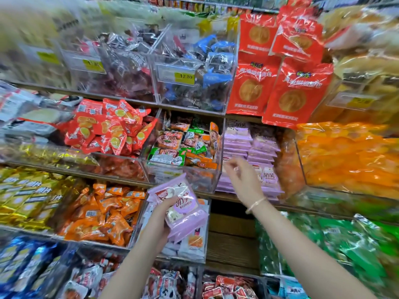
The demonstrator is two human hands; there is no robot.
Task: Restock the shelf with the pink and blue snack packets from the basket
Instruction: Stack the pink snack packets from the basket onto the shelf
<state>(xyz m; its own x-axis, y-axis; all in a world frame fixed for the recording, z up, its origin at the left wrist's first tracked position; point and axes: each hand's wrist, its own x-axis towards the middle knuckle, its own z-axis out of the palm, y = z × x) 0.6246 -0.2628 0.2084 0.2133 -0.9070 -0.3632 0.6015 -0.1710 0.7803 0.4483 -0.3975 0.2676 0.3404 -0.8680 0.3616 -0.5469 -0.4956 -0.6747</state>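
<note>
My left hand [165, 214] grips a small stack of pink snack packets [182, 203] in front of the lower shelf. My right hand [243, 180], with a thin bracelet on its wrist, reaches up to the clear bin [221, 147] on the middle shelf, where more pink packets [251, 147] lie piled in two rows. Its fingers are loosely spread at the front of that pile and hold nothing. No basket is in view and no blue snack packets of the task can be told apart.
Left of the pink bin stands a clear bin of green and orange packets [183, 147], then red packets [112, 128]. Orange bags [349, 154] fill the bin to the right. Large red bags [280, 83] hang above. A dark gap [232, 229] lies under the pink bin.
</note>
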